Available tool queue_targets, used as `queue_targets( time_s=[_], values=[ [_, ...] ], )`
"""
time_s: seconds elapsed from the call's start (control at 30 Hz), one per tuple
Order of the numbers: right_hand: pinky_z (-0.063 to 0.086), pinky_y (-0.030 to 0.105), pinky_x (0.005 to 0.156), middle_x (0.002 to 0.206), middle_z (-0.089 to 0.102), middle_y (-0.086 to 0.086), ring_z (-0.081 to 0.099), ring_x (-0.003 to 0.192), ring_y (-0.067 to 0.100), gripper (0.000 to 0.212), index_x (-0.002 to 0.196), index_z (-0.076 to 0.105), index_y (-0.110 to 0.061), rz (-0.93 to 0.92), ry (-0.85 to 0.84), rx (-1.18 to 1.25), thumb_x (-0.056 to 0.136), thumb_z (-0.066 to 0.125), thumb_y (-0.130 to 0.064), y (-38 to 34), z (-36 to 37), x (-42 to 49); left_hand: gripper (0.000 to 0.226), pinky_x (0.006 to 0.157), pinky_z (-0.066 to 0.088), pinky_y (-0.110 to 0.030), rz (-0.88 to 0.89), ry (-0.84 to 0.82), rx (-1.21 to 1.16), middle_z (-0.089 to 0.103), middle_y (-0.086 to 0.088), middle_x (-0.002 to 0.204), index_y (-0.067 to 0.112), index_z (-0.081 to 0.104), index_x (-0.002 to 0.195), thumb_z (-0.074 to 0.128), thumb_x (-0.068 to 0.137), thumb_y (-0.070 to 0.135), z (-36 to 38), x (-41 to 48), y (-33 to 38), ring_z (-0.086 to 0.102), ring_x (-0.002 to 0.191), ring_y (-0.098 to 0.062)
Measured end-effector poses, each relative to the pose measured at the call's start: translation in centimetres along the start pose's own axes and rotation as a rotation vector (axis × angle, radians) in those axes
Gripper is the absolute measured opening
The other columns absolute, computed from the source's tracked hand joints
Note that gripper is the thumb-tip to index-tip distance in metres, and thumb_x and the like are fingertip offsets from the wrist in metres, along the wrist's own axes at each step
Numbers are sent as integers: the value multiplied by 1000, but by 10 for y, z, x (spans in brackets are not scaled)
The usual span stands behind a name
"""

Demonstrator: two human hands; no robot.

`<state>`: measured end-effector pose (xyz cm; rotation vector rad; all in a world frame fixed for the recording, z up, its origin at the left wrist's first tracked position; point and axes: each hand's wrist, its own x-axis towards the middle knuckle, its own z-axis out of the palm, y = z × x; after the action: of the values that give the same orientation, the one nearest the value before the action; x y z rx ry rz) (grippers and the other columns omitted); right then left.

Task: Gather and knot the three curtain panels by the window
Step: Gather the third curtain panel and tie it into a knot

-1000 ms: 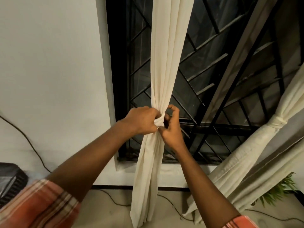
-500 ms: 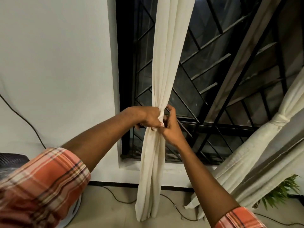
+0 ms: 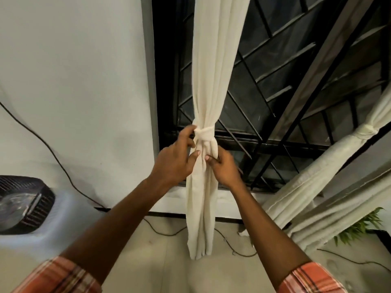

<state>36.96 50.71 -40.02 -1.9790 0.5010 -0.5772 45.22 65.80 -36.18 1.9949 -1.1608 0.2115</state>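
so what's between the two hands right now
The gathered curtain panel, just below its knot, hangs between the left hand and the right hand, both touching it; the head view shows this.

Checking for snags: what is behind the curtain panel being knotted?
Black window grille and dark glass show either side of the curtain panel; what lies directly behind the cloth is hidden.

Both your forearms stretch up from the bottom corners to mid-frame. Your left hand [image 3: 175,159] curls its fingers and thumb round the curtain panel [image 3: 211,81]; your right hand [image 3: 225,169] pinches it alongside.
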Motion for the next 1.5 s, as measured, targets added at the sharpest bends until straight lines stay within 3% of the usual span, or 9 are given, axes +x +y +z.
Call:
queue_targets(
  time_s=[0.1,0.27,0.4,0.6,0.77,0.83,0.97,1.07,1.5],
  values=[
    [49,21,77,106,67,-1,63,96,13,30,117,61,-12,52,84,-37,88,66,-16,4,1,-2,52,65,56,-25,-185,167,-269,56,9,92,27,31,132,61,90,25,18,-25,-7,61,71,-5],
    [52,38,93,119,66,1,63,108,17,49,131,52,-19,117,-78,-15,86,65,-7,9,0,-6,58,86,57,-41,-390,-166,-238,53,1,124,26,34,134,66,86,36,73,-58,-31,59,106,-16],
    [50,42,97,119,64,1,61,109,17,43,132,53,-15,147,-71,6,91,57,-2,5,-1,-7,65,93,53,-45,-395,-139,-244,44,-3,137,22,29,139,65,87,36,86,-47,-28,54,119,-23],
    [51,44,96,122,60,-1,59,113,18,45,128,47,-20,237,-6,45,88,63,-5,7,-6,-7,47,79,56,-35,-378,-37,-197,58,-3,121,17,37,127,61,91,35,85,-31,-27,64,98,-20],
    [52,29,75,92,61,-3,60,85,12,20,96,52,-22,39,549,-110,85,65,-11,13,4,-25,16,61,46,-14,-369,-12,-191,57,6,86,14,46,103,57,94,23,81,-25,-33,58,69,-8],
    [54,31,69,83,64,-5,61,75,9,7,91,60,-17,29,507,-203,88,65,-22,20,11,-30,9,61,48,-16,-356,3,-177,58,5,80,13,49,94,58,94,18,84,-24,-38,59,68,-11],
    [54,28,68,94,70,-6,64,80,10,40,106,67,-16,177,205,-321,85,65,-50,30,25,-24,8,68,47,-14,-302,0,-177,61,4,82,12,57,84,60,91,9,89,-24,-45,60,75,-13],
    [40,17,55,86,68,-3,61,73,12,29,95,68,-13,155,123,-389,88,63,-41,35,32,-15,9,75,43,-9,-277,-23,-199,62,5,89,11,61,84,59,91,6,90,-24,-44,56,81,-7],
    [38,25,57,75,57,-6,53,63,7,17,92,51,-14,121,467,-230,98,50,-30,54,1,-16,16,74,40,-19,-434,217,-107,68,-4,100,9,67,99,54,92,4,70,-7,-79,63,88,-19]
  ],
)
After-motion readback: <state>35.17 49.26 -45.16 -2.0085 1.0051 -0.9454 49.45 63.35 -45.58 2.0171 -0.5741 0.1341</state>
